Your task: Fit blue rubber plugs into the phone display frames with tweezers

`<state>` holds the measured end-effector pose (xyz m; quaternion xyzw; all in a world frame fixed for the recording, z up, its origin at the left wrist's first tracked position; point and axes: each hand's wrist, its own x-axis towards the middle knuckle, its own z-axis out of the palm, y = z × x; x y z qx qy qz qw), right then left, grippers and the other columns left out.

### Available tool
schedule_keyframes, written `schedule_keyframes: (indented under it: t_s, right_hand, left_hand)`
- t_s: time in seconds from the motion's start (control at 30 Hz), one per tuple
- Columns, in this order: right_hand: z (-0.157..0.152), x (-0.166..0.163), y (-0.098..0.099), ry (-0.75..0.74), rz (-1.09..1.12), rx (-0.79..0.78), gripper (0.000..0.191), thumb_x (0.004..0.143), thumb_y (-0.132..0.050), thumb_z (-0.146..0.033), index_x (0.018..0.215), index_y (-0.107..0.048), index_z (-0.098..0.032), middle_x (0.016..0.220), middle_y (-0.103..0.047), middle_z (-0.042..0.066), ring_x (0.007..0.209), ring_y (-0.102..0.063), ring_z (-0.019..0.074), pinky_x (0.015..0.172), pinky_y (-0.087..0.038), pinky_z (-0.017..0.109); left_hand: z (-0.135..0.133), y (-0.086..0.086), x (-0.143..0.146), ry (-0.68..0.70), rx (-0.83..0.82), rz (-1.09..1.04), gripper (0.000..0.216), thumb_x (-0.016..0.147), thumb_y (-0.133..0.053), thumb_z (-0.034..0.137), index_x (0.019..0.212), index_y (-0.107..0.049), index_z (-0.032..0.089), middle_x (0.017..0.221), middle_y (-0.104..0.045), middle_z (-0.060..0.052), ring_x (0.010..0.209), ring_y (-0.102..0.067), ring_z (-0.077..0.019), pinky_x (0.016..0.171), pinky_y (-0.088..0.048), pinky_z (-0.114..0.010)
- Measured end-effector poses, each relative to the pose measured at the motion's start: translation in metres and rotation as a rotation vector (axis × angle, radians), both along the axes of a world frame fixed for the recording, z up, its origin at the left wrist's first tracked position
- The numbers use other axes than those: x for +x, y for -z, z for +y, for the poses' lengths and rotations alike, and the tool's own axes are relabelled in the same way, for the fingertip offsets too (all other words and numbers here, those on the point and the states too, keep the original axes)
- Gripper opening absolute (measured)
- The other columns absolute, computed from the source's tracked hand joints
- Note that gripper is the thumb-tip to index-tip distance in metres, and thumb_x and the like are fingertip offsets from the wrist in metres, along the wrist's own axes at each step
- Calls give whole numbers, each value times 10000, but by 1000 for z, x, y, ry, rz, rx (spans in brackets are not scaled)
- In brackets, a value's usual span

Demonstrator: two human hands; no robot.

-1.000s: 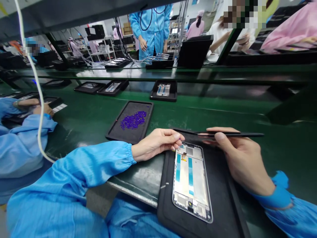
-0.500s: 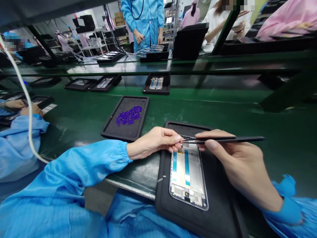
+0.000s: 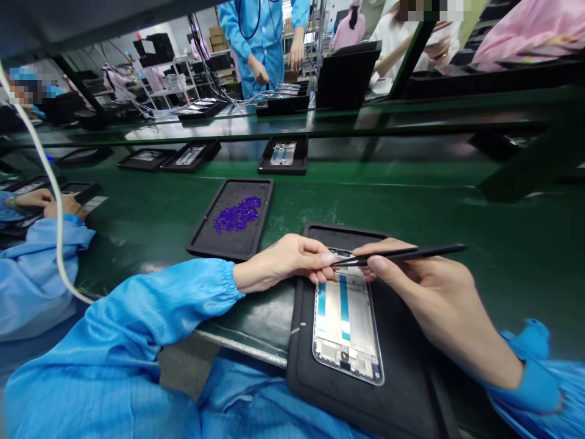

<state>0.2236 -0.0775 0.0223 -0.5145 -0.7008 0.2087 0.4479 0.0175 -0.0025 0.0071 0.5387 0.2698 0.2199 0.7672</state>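
Note:
A phone frame (image 3: 346, 323) with two blue strips lies in a black tray (image 3: 402, 378) in front of me. My right hand (image 3: 434, 299) grips black tweezers (image 3: 406, 253), their tips pointing left over the frame's top edge. My left hand (image 3: 287, 262) rests at the tray's left edge, fingers pinched together right at the tweezer tips; what they pinch is too small to make out. A second black tray (image 3: 205, 241) further left holds a heap of small purple parts (image 3: 237, 214).
A green conveyor belt (image 3: 411, 207) carries several more black trays with phone frames (image 3: 283, 155). A co-worker's hands (image 3: 46, 204) work at the left. A white cable (image 3: 41, 183) hangs down at the left. People in blue and pink coats stand behind the far bench.
The tweezer tips have moved left to meet my left fingertips over the frame's top edge. My head has tilted, so the tray sits lower and closer in view.

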Motion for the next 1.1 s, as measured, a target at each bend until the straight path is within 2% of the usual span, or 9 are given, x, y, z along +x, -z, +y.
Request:
schedule_keyframes:
  t_s: [0.13,0.27,0.57,0.67,0.77,0.87,0.93,1.03,1.1]
  right_hand:
    - [1,-1,0,25,15,-34,248,939,-611,-441,891,-761,-250,957,-739,13,827,-686,180,721,-545,268]
    - [0,-2,-1,23,44,-48,285,926,-622,-467,796,-746,-245,938,-739,13,809,-683,184,714,-544,276]
    - [1,-2,2,28,117,-87,259,917,-638,-482,888,-765,-258,914,-735,12,755,-665,170,631,-515,259]
    - [2,-2,7,54,202,-127,279,895,-665,-498,842,-759,-241,822,-711,16,698,-642,157,623,-508,262]
    - [7,-1,9,80,433,-221,283,842,-730,-496,839,-749,-214,777,-682,20,659,-621,134,634,-522,252]
    - [14,2,7,105,674,-342,327,770,-795,-487,843,-742,-173,753,-662,36,634,-595,113,612,-533,226]
    - [19,6,5,115,732,-391,329,754,-807,-474,818,-737,-160,736,-645,38,620,-573,104,587,-533,213]
    - [23,13,5,118,751,-418,328,753,-808,-474,816,-735,-160,737,-638,35,625,-570,103,564,-535,199]
    - [25,16,7,120,753,-420,329,755,-808,-479,817,-733,-165,735,-640,32,631,-580,102,567,-540,190]
  left_hand:
    - [-1,-1,0,-12,-6,8,382,764,-807,430,800,-653,82,752,-662,-24,625,-567,-47,647,-448,-197]
    - [-1,-1,0,-11,-11,4,381,757,-814,425,810,-652,84,761,-665,-26,633,-571,-51,656,-452,-202]
    - [-3,-2,-1,-5,-9,-16,361,757,-819,413,818,-655,97,761,-674,-16,636,-571,-46,664,-444,-200]
    - [-3,-2,0,6,13,-20,382,766,-805,440,843,-660,96,782,-676,-24,645,-574,-50,675,-455,-203]
    - [-2,-1,1,-3,66,9,456,831,-720,515,982,-660,89,833,-683,-55,674,-606,-75,681,-479,-219]
    - [-6,-1,0,-37,275,97,429,924,-579,536,982,-609,112,828,-670,-53,670,-608,-98,650,-478,-232]
    - [-12,-2,-2,7,560,188,358,973,-511,486,898,-581,144,817,-650,-32,692,-585,-104,666,-455,-235]
    - [-26,-3,-6,279,1050,221,306,998,-485,421,877,-589,160,861,-639,-38,807,-564,-142,767,-431,-268]
    - [-36,-1,-8,464,1277,180,282,993,-496,417,936,-599,161,983,-657,-72,930,-567,-187,865,-424,-312]
